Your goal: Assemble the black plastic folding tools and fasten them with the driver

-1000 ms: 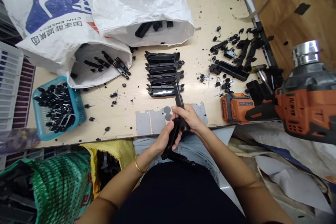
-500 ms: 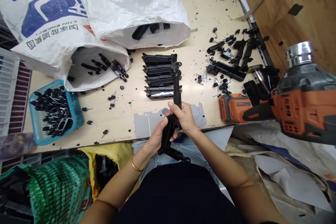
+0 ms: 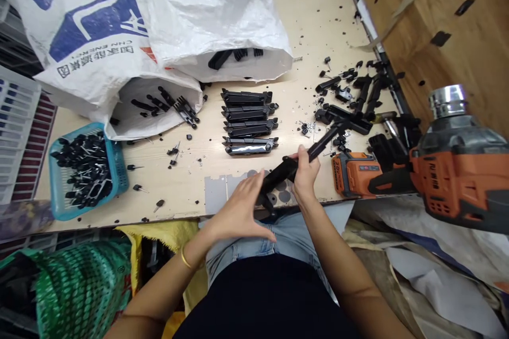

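My right hand (image 3: 305,174) grips a long black plastic part (image 3: 324,143) near its middle; the part now slants up to the right over the table's front edge. My left hand (image 3: 240,211) lies against the part's lower end with the fingers stretched out and mostly flat. Just beyond the hands, several finished black parts (image 3: 249,121) lie stacked in a row on the table. Grey flat pieces (image 3: 217,190) lie on the table's front edge under the hands.
Two white sacks (image 3: 170,26) with black parts fill the back left. A blue basket (image 3: 117,161) of small black pieces sits at the left. An orange battery (image 3: 353,172) and loose black parts (image 3: 358,95) lie at the right. An orange power tool (image 3: 457,169) hangs near right.
The black part was upright in both hands; my right hand has swung it down to the right. My left hand has let go its grip and opened beside it.
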Tool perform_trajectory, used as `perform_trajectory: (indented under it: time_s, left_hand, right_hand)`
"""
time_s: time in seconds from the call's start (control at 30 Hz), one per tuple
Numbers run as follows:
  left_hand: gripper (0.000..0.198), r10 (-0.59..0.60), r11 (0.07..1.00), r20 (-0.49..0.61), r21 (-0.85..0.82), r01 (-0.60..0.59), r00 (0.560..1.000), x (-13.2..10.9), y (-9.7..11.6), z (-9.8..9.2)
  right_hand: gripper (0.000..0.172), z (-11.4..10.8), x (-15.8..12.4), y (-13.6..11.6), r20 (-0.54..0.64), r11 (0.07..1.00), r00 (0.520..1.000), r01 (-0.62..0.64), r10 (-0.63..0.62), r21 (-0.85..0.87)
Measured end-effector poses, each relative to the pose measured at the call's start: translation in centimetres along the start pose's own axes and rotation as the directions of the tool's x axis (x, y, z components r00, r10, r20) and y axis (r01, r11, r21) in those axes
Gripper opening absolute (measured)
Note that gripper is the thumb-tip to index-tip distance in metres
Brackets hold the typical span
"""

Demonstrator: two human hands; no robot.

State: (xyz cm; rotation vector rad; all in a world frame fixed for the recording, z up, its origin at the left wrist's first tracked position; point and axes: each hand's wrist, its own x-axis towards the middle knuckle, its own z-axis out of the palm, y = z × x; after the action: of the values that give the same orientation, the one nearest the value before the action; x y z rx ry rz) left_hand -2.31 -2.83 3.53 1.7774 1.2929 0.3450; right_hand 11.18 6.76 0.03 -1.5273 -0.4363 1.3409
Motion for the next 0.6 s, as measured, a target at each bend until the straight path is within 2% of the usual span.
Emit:
perform_trajectory:
  time_s: [0.03,0.07,0.1,0.13,0.2,0.23,0.27,0.3,0.33,0.37,0.4,0.43,0.47,0.5,0.53,0.57,0.6]
  left_hand:
    - [0.143,0.047,0.975,-0.117,0.221,-0.020,0.992,0.0,0.5,0.7]
    - [0.136,0.086,0.929,-0.241,0.370,0.010,0.967,0.3,0.8,1.5]
    - [0.128,0.117,0.892,-0.361,0.448,0.062,0.925,0.7,1.0,2.2]
    - [0.124,0.132,0.878,-0.456,0.466,0.110,0.880,1.3,1.0,2.9]
    - [0.113,0.098,0.895,-0.538,0.415,0.162,0.837,2.3,0.0,3.2]
    - [0.106,0.059,0.912,-0.539,0.371,0.174,0.840,2.6,-0.7,2.9]
    - [0.097,0.011,0.926,-0.521,0.328,0.188,0.854,2.7,-1.6,2.2]
    - [0.086,-0.043,0.931,-0.491,0.296,0.213,0.870,2.6,-2.3,1.3]
    - [0.076,-0.095,0.929,-0.449,0.281,0.242,0.888,2.3,-3.0,0.3]
    - [0.068,-0.128,0.927,-0.391,0.280,0.250,0.912,1.8,-3.3,-0.7]
    - [0.064,-0.131,0.931,-0.313,0.287,0.225,0.941,1.1,-3.4,-1.6]
    - [0.064,-0.109,0.939,-0.217,0.297,0.172,0.970,0.3,-3.3,-2.3]
    - [0.068,-0.063,0.945,-0.098,0.313,0.091,0.993,-0.5,-2.9,-2.8]
    - [0.075,-0.006,0.944,0.034,0.331,-0.005,0.999,-1.3,-2.3,-3.1]
    - [0.083,0.045,0.933,0.162,0.346,-0.100,0.986,-2.1,-1.7,-3.3]
    - [0.088,0.086,0.919,0.275,0.350,-0.183,0.958,-2.9,-1.0,-3.4]
    - [0.089,0.119,0.917,0.348,0.320,-0.237,0.930,-3.6,-0.4,-3.5]
  right_hand:
    - [0.082,0.4,-0.1,0.2,-0.034,0.999,0.999,-0.008,0.010,0.042]
    - [0.082,0.7,-0.5,0.4,-0.020,0.997,0.999,-0.039,0.040,0.065]
    - [0.083,1.0,-0.9,0.7,0.028,0.994,0.996,-0.087,0.085,0.064]
    - [0.085,1.0,-1.4,0.8,0.099,0.990,0.986,-0.137,0.134,0.027]
    - [0.088,0.4,-2.1,0.9,0.271,0.980,0.947,-0.141,0.175,-0.141]
    - [0.090,-0.4,-2.2,0.8,0.340,0.967,0.929,-0.065,0.149,-0.247]
    - [0.092,-1.4,-2.2,0.4,0.387,0.934,0.919,0.069,0.078,-0.352]
    - [0.091,-2.7,-2.0,-0.1,0.426,0.858,0.904,0.251,-0.042,-0.448]
    - [0.090,-4.0,-1.9,-0.7,0.429,0.730,0.874,0.445,-0.228,-0.518]
    - [0.085,-5.3,-1.7,-1.4,0.447,0.525,0.787,0.616,-0.424,-0.587]
    - [0.076,-6.6,-1.7,-2.1,0.562,0.290,0.652,0.744,-0.509,-0.602]
    - [0.064,-7.7,-1.8,-2.7,0.707,0.086,0.519,0.830,-0.480,-0.551]
    - [0.049,-8.7,-2.1,-3.1,0.839,-0.045,0.426,0.883,-0.339,-0.467]
    - [0.039,-9.6,-2.6,-3.4,0.926,-0.071,0.361,0.926,-0.107,-0.370]
    - [0.034,-10.3,-3.3,-3.5,0.940,-0.007,0.311,0.950,0.142,-0.314]
    - [0.036,-10.9,-4.1,-3.5,0.894,0.109,0.258,0.942,0.367,-0.317]
    - [0.043,-11.4,-5.1,-3.4,0.826,0.240,0.194,0.899,0.529,-0.365]
